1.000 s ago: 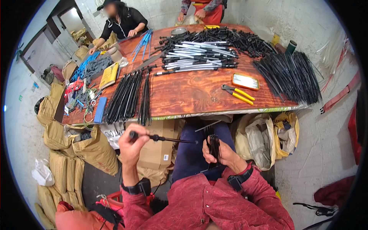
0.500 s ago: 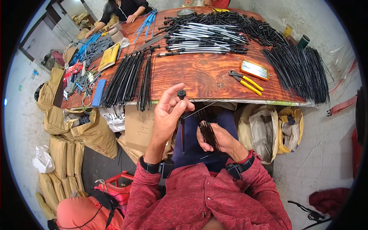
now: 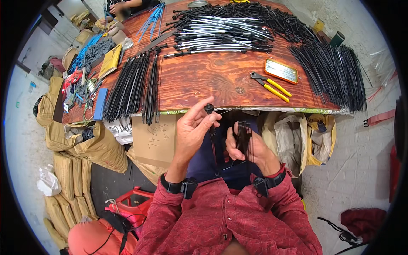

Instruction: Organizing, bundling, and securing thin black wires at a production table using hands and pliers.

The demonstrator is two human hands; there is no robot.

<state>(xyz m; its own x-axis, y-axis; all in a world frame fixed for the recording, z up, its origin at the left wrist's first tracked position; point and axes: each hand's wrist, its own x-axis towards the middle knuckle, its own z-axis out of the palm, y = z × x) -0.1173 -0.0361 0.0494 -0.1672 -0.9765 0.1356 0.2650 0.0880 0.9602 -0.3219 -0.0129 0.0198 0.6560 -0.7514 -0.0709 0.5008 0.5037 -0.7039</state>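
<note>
The wooden worktop (image 3: 212,80) is carrying heaps of black rods (image 3: 127,87) just ahead. Below its edge, the left hand (image 3: 191,131) is pinching a thin black rod (image 3: 211,127) by its knobbed top, while the right hand (image 3: 250,146) is closing around a black bundle (image 3: 243,136). With so light a pinch, the rod could be slipping down into the lap.

Both forearms in red sleeves rise from the lower edge, each wrist wearing a dark band. The left hand (image 3: 193,129) is raised, fingers pinched together. The right hand (image 3: 248,146) sits lower, fingers curled closed.
</note>
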